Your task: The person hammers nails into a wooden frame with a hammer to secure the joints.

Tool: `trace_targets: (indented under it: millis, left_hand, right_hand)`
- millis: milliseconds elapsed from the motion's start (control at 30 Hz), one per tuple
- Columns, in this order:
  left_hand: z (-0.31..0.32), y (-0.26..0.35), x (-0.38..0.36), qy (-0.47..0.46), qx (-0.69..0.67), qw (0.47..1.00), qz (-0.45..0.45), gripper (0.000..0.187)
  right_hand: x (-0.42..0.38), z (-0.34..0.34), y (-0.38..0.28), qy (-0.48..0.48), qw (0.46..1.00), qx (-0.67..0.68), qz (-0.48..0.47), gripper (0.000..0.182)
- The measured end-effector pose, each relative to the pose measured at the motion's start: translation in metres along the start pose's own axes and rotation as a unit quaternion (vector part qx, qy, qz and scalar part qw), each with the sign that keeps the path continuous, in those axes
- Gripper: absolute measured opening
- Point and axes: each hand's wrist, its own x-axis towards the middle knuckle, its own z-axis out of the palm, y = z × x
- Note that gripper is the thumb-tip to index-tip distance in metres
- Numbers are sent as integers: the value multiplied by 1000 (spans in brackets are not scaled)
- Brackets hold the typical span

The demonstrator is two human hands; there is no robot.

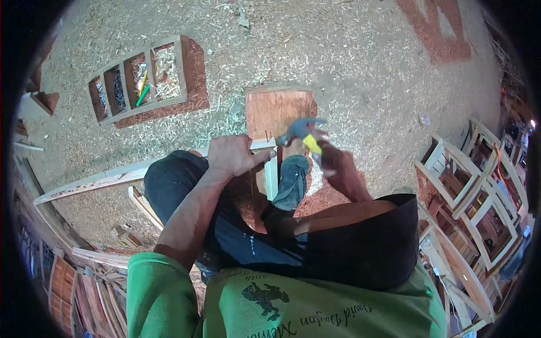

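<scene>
**Nail started, hammer raised**

Your left hand (232,155) rests on the pale wooden strip (112,177) across your knees, fingers spread flat, index stretched toward the small nail (268,136) standing at the joint. By its height, the nail looks barely driven, so most of the hammering remains. Your right hand (332,160) has its fingers wrapped tight around the hammer (300,130), head poised just above the nail. A compartment box (141,79) lies well apart on the sawdust floor (360,67)

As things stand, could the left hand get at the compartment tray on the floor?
Probably not without letting go: the left hand is pressed on the wood strip, and the tray lies well ahead across open sawdust.
</scene>
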Motion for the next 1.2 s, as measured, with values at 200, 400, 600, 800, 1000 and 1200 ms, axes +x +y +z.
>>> trace_targets:
  millis: [200,400,600,800,1000,1200]
  left_hand:
    - [6,-3,0,14,-11,1000,10,99]
    - [1,-1,-2,8,-10,1000,0,97]
    - [8,-1,-2,15,-18,1000,7,97]
    - [1,4,-3,-13,-11,1000,0,96]
    - [-3,7,-5,-13,1,1000,-14,98]
    - [19,8,-9,108,87,990,-37,102]
  right_hand:
    - [73,-119,-156,179,978,-70,-85,55]
    - [105,-94,-145,-60,956,-287,-3,53]
    - [54,-35,-29,93,988,20,-120,55]
    - [-26,24,38,102,944,259,177,56]
    - [-41,83,22,61,934,328,128,61]
    - [-38,85,23,66,953,285,82,62]
